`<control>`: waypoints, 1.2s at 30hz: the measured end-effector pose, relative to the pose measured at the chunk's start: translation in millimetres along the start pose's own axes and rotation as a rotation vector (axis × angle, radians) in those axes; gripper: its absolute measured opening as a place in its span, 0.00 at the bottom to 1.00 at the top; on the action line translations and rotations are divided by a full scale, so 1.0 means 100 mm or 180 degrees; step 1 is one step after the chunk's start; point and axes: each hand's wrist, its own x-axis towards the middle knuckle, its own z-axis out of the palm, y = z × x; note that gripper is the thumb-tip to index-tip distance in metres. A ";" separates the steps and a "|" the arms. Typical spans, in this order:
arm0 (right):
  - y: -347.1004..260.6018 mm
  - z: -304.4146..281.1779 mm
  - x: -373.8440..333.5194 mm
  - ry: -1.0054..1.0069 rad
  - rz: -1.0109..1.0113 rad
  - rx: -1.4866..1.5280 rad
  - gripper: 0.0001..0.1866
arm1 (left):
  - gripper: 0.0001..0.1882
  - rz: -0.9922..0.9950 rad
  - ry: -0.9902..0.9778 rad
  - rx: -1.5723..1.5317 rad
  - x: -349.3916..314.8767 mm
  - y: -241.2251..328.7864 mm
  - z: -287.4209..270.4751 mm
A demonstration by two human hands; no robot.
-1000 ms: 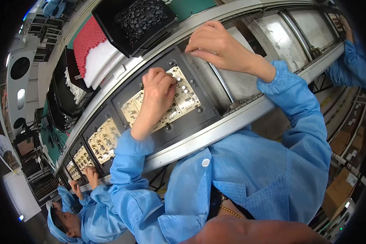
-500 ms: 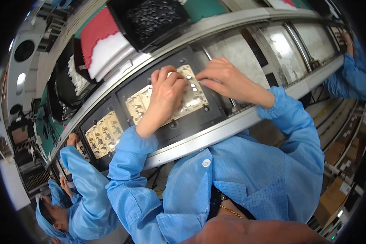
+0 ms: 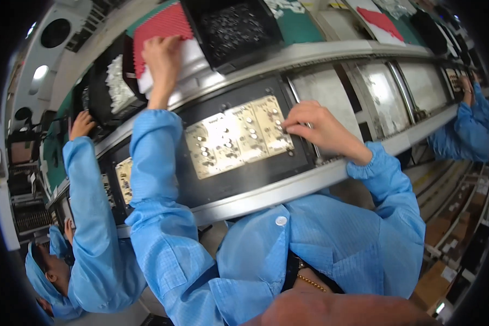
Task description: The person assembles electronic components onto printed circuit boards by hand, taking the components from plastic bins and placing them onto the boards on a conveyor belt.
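My left hand (image 3: 164, 58) reaches over a red textured sheet (image 3: 167, 24) beyond the rail, fingers bent and fingertips brought together on it. Whatever they pinch, if anything, is hidden. Thumb and fingers of my right hand (image 3: 318, 127) are pinched close to the right edge of a pale circuit board panel (image 3: 259, 146); any small part between them is too small to name. Several small round silvery and dark parts stand in rows on the panel. It lies in a black carrier tray (image 3: 201, 193) on the conveyor line.
A black bin (image 3: 231, 32) of small dark parts stands behind the rail. Left of it is a bin of white parts (image 3: 117, 89). A metal rail (image 3: 266, 193) runs along the near side. A co-worker's hand (image 3: 81, 124) is at the left, another person's hand (image 3: 466, 89) far right.
My left hand has left the board panel and moved up and left to the red sheet, uncovering the panel. My right hand stays by the panel's right edge. The co-worker's hand at left reached farther back.
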 end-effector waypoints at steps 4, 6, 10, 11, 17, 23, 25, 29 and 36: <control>-0.04 -0.06 -0.04 -0.0179 0.0420 0.0258 0.05 | 0.07 0.0295 0.0188 0.0112 0.07 -0.05 0.06; -0.03 -0.03 -0.07 -0.0208 0.0532 0.0156 0.05 | 0.07 0.0283 0.0099 0.0208 0.10 -0.02 0.06; -0.13 0.04 -0.15 -0.0151 0.0041 -0.0498 0.05 | 0.07 0.0731 -0.0016 0.0309 0.17 0.01 -0.04; -0.14 0.06 -0.17 -0.0054 -0.0198 -0.0809 0.05 | 0.07 0.0708 -0.0245 0.0565 0.19 0.04 -0.05; -0.19 0.12 -0.11 -0.0054 -0.0650 -0.1499 0.05 | 0.09 0.0140 -0.0573 0.0411 0.23 0.07 -0.20; -0.19 0.09 0.02 -0.0389 -0.0416 -0.1487 0.06 | 0.08 -0.0140 -0.0516 -0.0746 -0.18 0.25 -0.70; -0.22 0.08 0.06 -0.0456 -0.0466 -0.1525 0.06 | 0.07 -0.0309 -0.0625 -0.0830 -0.41 0.36 -0.92; -0.25 0.10 0.05 -0.0542 -0.0409 -0.1540 0.06 | 0.06 -0.0825 -0.0774 -0.1211 -0.84 0.54 -1.19; -0.28 0.15 0.01 -0.0450 -0.0677 -0.1825 0.06 | 0.07 -0.1189 -0.0795 -0.1548 -1.22 0.52 -1.51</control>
